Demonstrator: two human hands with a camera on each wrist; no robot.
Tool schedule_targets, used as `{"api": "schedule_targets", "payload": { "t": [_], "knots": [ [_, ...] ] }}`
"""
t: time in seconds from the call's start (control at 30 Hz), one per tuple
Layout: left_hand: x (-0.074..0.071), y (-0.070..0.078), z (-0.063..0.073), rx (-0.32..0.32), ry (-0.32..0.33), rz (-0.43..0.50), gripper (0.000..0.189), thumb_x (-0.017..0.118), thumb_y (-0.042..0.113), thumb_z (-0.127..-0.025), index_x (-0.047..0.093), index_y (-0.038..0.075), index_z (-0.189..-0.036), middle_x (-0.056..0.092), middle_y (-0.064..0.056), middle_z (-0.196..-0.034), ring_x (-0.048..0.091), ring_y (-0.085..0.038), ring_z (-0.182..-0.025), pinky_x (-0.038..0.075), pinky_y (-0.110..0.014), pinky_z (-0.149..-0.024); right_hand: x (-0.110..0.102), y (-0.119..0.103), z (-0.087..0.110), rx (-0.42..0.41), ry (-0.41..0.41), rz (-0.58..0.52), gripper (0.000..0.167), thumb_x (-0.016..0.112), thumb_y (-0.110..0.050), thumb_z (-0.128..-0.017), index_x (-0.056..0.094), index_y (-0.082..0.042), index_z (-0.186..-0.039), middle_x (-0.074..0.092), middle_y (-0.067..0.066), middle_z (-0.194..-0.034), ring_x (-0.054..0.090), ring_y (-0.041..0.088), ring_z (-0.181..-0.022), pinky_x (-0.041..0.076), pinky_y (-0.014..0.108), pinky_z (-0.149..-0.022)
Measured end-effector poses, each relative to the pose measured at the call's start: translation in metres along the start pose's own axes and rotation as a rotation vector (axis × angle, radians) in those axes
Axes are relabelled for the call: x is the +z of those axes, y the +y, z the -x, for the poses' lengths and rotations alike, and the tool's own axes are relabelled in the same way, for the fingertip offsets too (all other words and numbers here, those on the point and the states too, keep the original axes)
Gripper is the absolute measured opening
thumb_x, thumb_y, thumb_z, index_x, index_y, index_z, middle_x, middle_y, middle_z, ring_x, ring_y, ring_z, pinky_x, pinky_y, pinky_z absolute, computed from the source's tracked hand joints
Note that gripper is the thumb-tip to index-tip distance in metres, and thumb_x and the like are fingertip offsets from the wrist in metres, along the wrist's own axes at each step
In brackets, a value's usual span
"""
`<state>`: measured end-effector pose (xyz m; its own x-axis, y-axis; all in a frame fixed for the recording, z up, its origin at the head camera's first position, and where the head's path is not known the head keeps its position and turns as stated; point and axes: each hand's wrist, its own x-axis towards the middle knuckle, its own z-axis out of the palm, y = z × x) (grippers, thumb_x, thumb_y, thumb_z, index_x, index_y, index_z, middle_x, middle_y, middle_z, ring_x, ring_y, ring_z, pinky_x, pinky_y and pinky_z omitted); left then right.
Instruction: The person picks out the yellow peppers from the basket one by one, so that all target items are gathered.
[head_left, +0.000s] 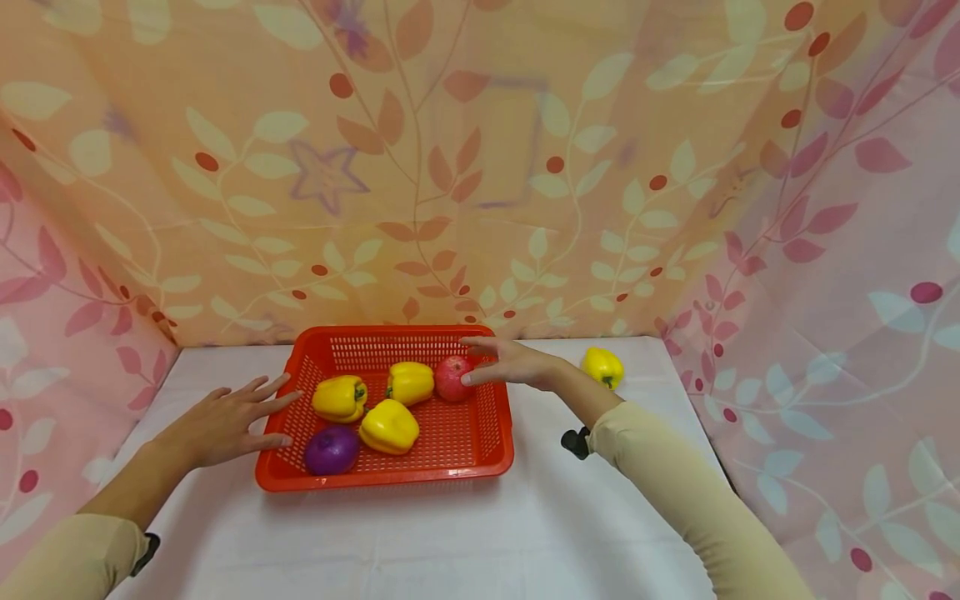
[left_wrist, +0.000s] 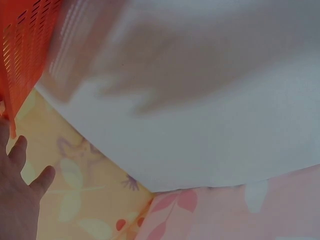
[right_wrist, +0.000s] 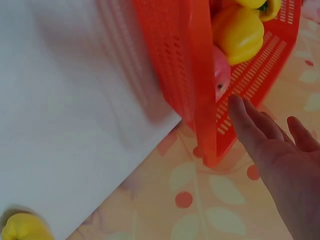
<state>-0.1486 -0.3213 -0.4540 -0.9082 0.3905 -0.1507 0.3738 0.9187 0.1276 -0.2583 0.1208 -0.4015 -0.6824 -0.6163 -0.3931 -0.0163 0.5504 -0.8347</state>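
Observation:
A red plastic basket (head_left: 450, 477) stands on the white-covered table. Inside it are three yellow bell peppers (head_left: 389, 427), a purple onion-like vegetable (head_left: 332, 451) and a pinkish-red pomegranate (head_left: 453, 378). My left hand (head_left: 228, 421) hovers at the basket's left side, fingers spread and holding nothing. Over the right rim reaches my right hand (head_left: 513, 364), its fingers extended near the pomegranate. In the right wrist view that hand (right_wrist: 285, 155) appears beside the basket wall with nothing in its grasp. Whether any fingertip touches the pomegranate, I cannot tell.
Another yellow bell pepper (head_left: 602, 367) lies on the table (head_left: 585, 517), right of the basket near the back edge. Floral cloth (head_left: 480, 167) hangs behind the table and along both sides.

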Motion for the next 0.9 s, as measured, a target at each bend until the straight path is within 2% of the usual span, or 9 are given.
{"api": "schedule_targets", "payload": {
  "t": [0.07, 0.2, 0.33, 0.67, 0.77, 0.9],
  "knots": [
    [0.0, 0.0, 0.0, -0.004, -0.001, 0.001, 0.081, 0.06, 0.069, -0.085, 0.048, 0.021, -0.149, 0.036, -0.017, -0.157, 0.032, -0.051, -0.139, 0.029, -0.076, -0.101, 0.007, -0.003, -0.005, 0.006, -0.023, -0.005, 0.085, 0.075, -0.036, -0.087, 0.03, -0.02, -0.157, 0.033, 0.013, -0.158, 0.039, 0.032, -0.14, 0.04, 0.051, -0.11],
    [0.001, -0.001, 0.0, -0.007, -0.005, 0.004, 0.081, 0.059, 0.069, -0.085, 0.047, 0.021, -0.149, 0.035, -0.017, -0.158, 0.031, -0.052, -0.139, 0.029, -0.076, -0.101, 0.02, -0.006, -0.016, 0.014, -0.077, -0.038, 0.083, 0.075, -0.031, -0.088, 0.031, -0.019, -0.157, 0.037, 0.015, -0.156, 0.045, 0.031, -0.135, 0.046, 0.048, -0.104],
    [0.001, -0.001, 0.0, -0.01, -0.005, 0.009, 0.081, 0.059, 0.069, -0.085, 0.047, 0.021, -0.149, 0.035, -0.017, -0.158, 0.031, -0.052, -0.139, 0.029, -0.077, -0.101, 0.034, -0.009, -0.028, 0.02, -0.128, -0.061, 0.081, 0.075, -0.027, -0.088, 0.033, -0.016, -0.156, 0.04, 0.017, -0.155, 0.046, 0.03, -0.135, 0.048, 0.051, -0.102],
    [0.001, 0.0, -0.002, 0.003, -0.001, 0.011, 0.08, 0.059, 0.068, -0.087, 0.047, 0.02, -0.149, 0.035, -0.017, -0.157, 0.032, -0.052, -0.139, 0.03, -0.076, -0.101, 0.059, -0.021, -0.046, 0.049, -0.191, 0.017, 0.077, 0.077, -0.034, -0.087, 0.04, -0.017, -0.153, 0.046, 0.009, -0.152, 0.052, 0.026, -0.132, 0.054, 0.045, -0.094],
    [0.002, 0.0, -0.002, 0.002, 0.0, 0.013, 0.08, 0.059, 0.068, -0.086, 0.048, 0.02, -0.149, 0.036, -0.018, -0.157, 0.032, -0.052, -0.139, 0.03, -0.076, -0.101, 0.065, -0.024, -0.049, 0.069, -0.21, 0.025, 0.077, 0.077, -0.035, -0.087, 0.04, -0.018, -0.153, 0.046, 0.009, -0.153, 0.053, 0.027, -0.132, 0.053, 0.047, -0.095],
    [0.001, 0.0, 0.0, 0.001, 0.006, 0.015, 0.08, 0.059, 0.068, -0.087, 0.048, 0.019, -0.149, 0.036, -0.018, -0.157, 0.033, -0.052, -0.139, 0.03, -0.076, -0.101, 0.073, -0.028, -0.056, 0.083, -0.239, 0.022, 0.078, 0.076, -0.036, -0.088, 0.038, -0.018, -0.154, 0.042, 0.012, -0.155, 0.048, 0.03, -0.136, 0.05, 0.056, -0.097]
  ]
}}
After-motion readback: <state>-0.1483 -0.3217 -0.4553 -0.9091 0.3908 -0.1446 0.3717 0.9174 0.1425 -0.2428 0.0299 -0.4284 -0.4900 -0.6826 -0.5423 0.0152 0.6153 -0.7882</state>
